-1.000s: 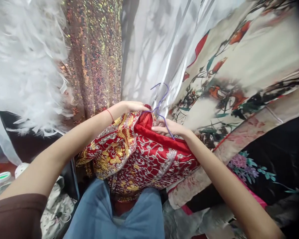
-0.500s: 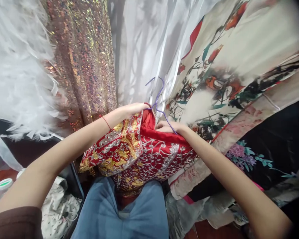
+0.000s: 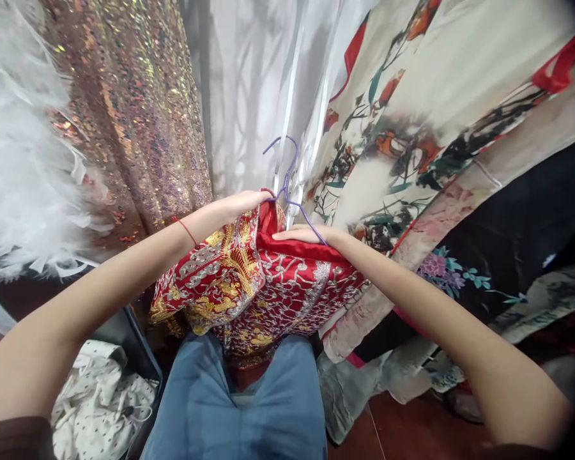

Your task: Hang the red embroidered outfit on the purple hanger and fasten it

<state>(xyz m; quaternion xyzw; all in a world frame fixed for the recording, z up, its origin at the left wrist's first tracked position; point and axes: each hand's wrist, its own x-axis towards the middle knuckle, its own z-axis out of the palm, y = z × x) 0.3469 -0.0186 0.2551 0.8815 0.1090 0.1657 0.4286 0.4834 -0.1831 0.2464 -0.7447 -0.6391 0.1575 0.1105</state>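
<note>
Red garment (image 3: 292, 287): left hand (image 3: 249, 203) pinches collar (image 3: 266, 219), 12 o'clock; right hand (image 3: 314, 234) contacts lining (image 3: 294, 248), 2 o'clock, grip indeterminable.

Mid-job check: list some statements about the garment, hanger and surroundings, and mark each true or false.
1. The left hand holds the red embroidered garment near the neck of the purple hanger. True.
2. The hanger's hook is buried inside the garment. False: it shows above the collar, uncovered by the garment.
3. A string bracelet circles the right wrist. False: the red string bracelet is on the left wrist.
4. The right hand is at the garment's red neckline edge. True.
5. The embroidery includes gold and silver. True.
</note>
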